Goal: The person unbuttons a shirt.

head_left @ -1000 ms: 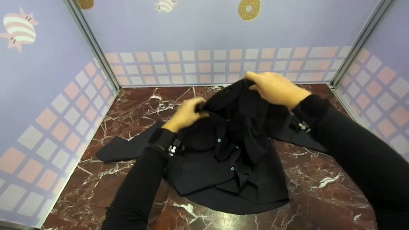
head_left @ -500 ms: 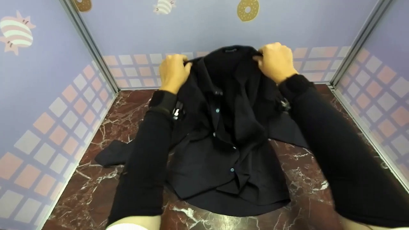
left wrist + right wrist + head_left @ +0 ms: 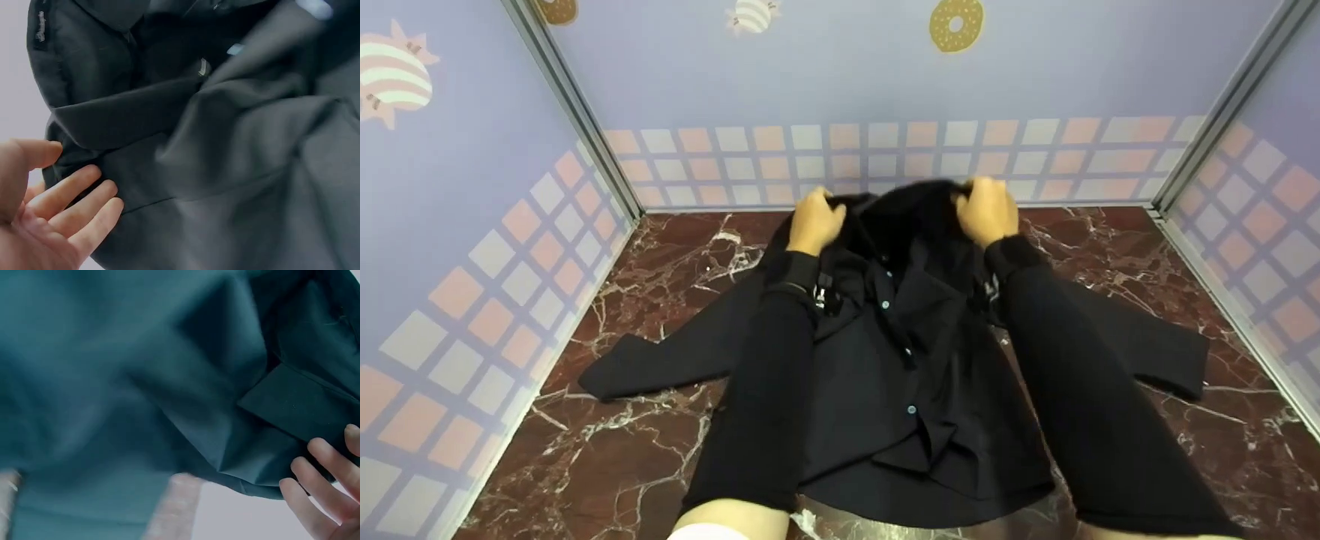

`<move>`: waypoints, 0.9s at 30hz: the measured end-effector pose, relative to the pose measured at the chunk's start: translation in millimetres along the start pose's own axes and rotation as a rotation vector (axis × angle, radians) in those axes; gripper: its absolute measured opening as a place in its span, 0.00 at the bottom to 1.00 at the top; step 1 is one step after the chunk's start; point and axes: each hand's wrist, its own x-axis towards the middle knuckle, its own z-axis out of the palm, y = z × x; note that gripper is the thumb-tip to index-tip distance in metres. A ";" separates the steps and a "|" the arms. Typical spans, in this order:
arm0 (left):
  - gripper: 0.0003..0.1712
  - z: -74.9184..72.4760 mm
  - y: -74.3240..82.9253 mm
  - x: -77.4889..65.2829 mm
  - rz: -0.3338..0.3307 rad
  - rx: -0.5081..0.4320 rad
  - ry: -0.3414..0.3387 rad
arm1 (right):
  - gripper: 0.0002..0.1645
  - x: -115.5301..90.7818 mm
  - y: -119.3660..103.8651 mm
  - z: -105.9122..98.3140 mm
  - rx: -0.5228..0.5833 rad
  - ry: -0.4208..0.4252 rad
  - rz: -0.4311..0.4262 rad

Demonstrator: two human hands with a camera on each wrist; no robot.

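A black button-up shirt (image 3: 859, 405) lies front up, its hem toward me and its collar end raised off the surface. My left hand (image 3: 815, 223) pinches the shirt near the collar on the left side. On the right side, my right hand (image 3: 988, 212) grips the matching shoulder area. In the left wrist view, thumb and forefinger of the left hand (image 3: 62, 214) hold the cloth edge while the other fingers spread against it. Fingers of the right hand (image 3: 326, 495) lie against dark folds in the right wrist view; its grip is partly cut off by the frame edge.
Below the shirt is a dark red marbled tabletop (image 3: 607, 457). One sleeve (image 3: 675, 360) stretches left across it, the other sleeve (image 3: 1166, 345) right. Patterned panels stand around it: a back wall (image 3: 840, 82), a left wall (image 3: 472, 187) and a right wall (image 3: 1260, 202).
The bunched collar end was raised and spread between both hands, then lowered toward the tabletop. The hands have moved closer together since the middle frame. More of the right sleeve shows.
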 end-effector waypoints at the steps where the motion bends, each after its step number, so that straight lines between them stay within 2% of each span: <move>1: 0.24 4.7 -2.8 -1.3 0.002 0.001 -0.031 | 0.16 -3.3 4.3 5.3 -0.005 -0.010 0.002; 4: 0.31 15.4 -7.3 -4.1 0.004 -0.027 -0.094 | 0.21 -10.8 12.5 16.2 0.027 -0.058 0.024; 8: 0.48 27.6 -10.1 -5.1 0.022 -0.081 -0.150 | 0.40 -14.3 18.8 24.3 0.171 -0.163 0.048; 10: 0.52 31.4 -10.6 -5.4 0.028 -0.097 -0.163 | 0.45 -14.6 22.0 26.9 0.223 -0.211 0.045; 13: 0.51 32.5 -10.7 -5.6 0.029 -0.082 -0.168 | 0.45 -14.9 25.9 28.2 0.234 -0.255 0.043; 16: 0.48 28.3 -12.9 -6.1 0.026 -0.037 -0.182 | 0.40 -16.5 29.7 26.2 0.201 -0.266 0.053; 19: 0.43 19.3 -22.1 -7.8 0.047 0.056 -0.184 | 0.33 -19.1 37.3 19.7 0.137 -0.274 0.012; 22: 0.38 2.1 -41.4 -17.0 0.083 0.182 -0.144 | 0.25 -26.9 49.1 6.2 0.005 -0.317 -0.062; 24: 0.36 -15.0 -55.2 -30.1 0.094 0.244 -0.143 | 0.19 -35.3 57.7 -7.0 -0.106 -0.399 -0.119; 25: 0.36 -24.6 -61.5 -38.7 0.098 0.268 -0.160 | 0.15 -40.2 62.8 -13.3 -0.155 -0.443 -0.156; 27: 0.37 -41.9 -74.2 -58.0 0.105 0.317 -0.214 | 0.13 -53.6 70.0 -25.5 -0.239 -0.534 -0.189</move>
